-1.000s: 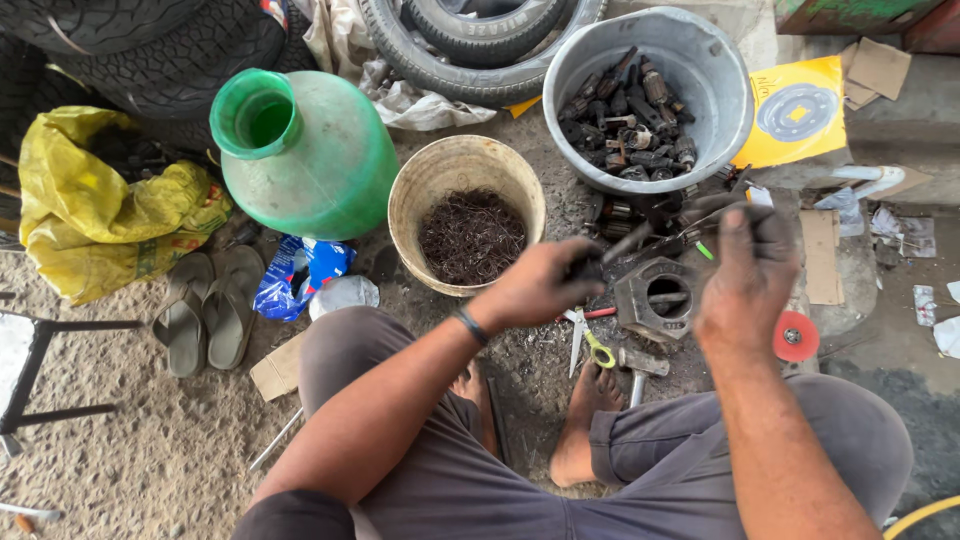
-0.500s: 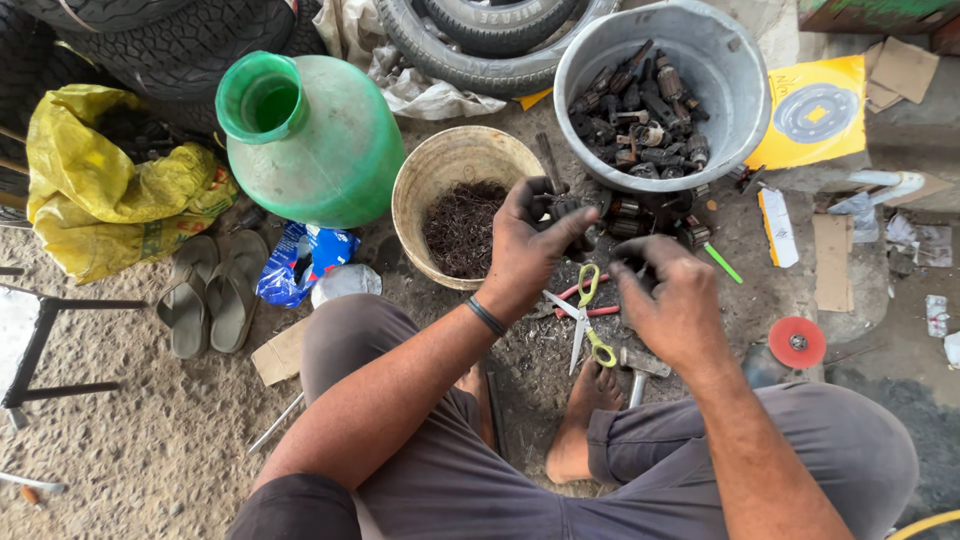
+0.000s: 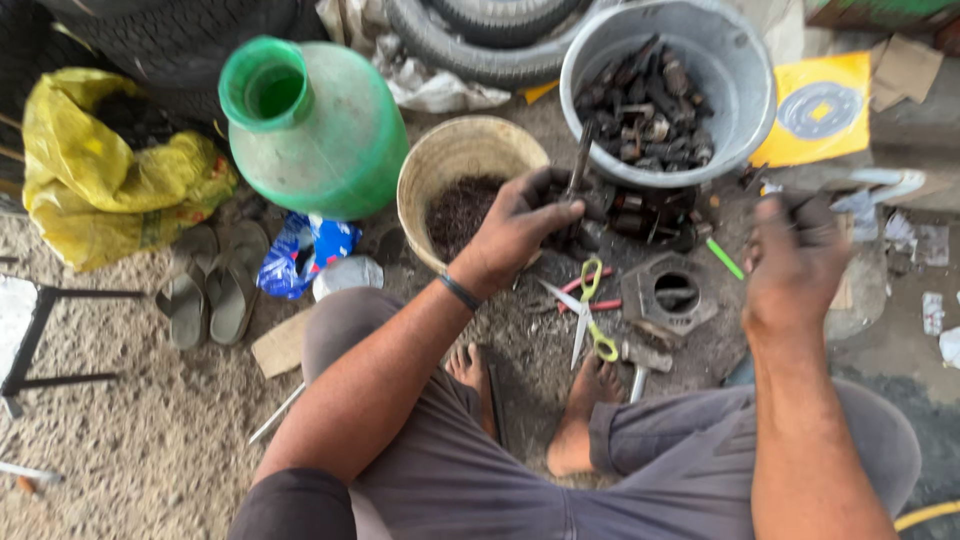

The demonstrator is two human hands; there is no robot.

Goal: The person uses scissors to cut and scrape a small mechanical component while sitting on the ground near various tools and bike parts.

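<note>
Dusty ground [image 3: 130, 430] everywhere; left hand [image 3: 520, 225] gripped a dark slim metal rod [image 3: 580, 160], long axis pointing up-away from its fingers, while right hand [image 3: 795, 265] was blurry, can't tell its grip.

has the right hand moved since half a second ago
Yes. The right hand has swung out to the right, away from the scissors.

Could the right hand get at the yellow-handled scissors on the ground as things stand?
Probably yes: the right hand is raised just right of the scissors, which lie uncovered between the feet, nothing over them.
</note>
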